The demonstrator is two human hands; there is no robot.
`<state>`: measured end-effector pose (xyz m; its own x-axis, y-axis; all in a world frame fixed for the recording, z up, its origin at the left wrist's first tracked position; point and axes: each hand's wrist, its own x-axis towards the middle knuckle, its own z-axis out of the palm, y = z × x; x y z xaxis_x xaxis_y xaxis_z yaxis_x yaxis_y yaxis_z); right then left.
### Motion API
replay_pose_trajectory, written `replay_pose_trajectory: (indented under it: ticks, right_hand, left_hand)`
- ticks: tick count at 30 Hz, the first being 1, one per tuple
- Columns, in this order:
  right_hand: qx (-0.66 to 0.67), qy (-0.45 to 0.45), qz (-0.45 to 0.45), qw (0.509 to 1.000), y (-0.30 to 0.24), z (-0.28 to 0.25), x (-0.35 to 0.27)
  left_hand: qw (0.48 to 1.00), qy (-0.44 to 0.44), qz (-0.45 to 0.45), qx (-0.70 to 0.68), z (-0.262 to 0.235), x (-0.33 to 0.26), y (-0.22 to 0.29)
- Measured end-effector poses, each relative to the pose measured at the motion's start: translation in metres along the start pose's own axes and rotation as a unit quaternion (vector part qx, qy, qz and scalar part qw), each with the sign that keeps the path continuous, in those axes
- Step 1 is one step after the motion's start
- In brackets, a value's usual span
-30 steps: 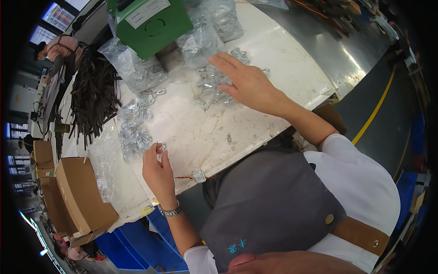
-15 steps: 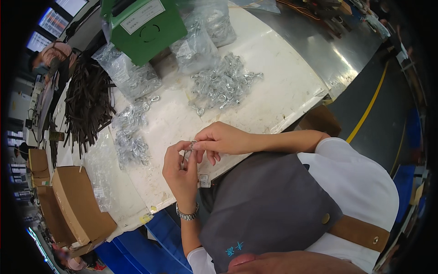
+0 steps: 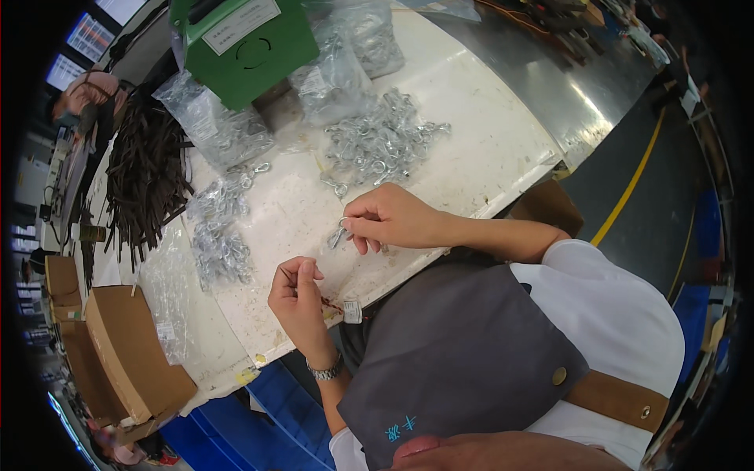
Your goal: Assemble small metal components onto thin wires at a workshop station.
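A big white table [image 3: 483, 129], a green box [image 3: 251, 59] and a heap of silver clips [image 3: 381, 141].
The left hand [image 3: 298, 304] and the right hand [image 3: 402, 218] are apart, near the table's front edge. The left one is curled; I can't tell if it holds anything. The right one pinches a small clip [image 3: 337, 237] over the table.

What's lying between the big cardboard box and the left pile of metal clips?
A clear plastic bag lies between the cardboard box and the left pile of metal clips, in the head view.
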<state>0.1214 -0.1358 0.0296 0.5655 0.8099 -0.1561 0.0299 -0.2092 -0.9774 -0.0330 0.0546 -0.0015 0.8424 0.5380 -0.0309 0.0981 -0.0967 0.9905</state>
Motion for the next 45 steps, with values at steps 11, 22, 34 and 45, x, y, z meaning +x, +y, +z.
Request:
replay_pose_trajectory:
  ticks: [11,22,34,45]
  right_hand:
    - [-0.125,0.015,-0.118,0.985,0.015,0.013,-0.005]
    - [0.109,-0.009,-0.030,0.994,0.014,0.007,-0.004]
    - [0.004,-0.004,-0.058,0.998,0.013,0.013,-0.007]
    - [0.038,-0.110,0.008,0.993,0.008,0.002,-0.004]
  left_hand:
    - [0.984,-0.049,-0.088,-0.147,0.019,-0.001,0.007]
    - [0.973,-0.086,-0.081,-0.200,0.000,0.001,-0.014]
    - [0.979,-0.042,-0.064,-0.189,0.015,-0.001,-0.002]
    - [0.997,0.014,-0.035,-0.066,0.020,-0.007,0.015]
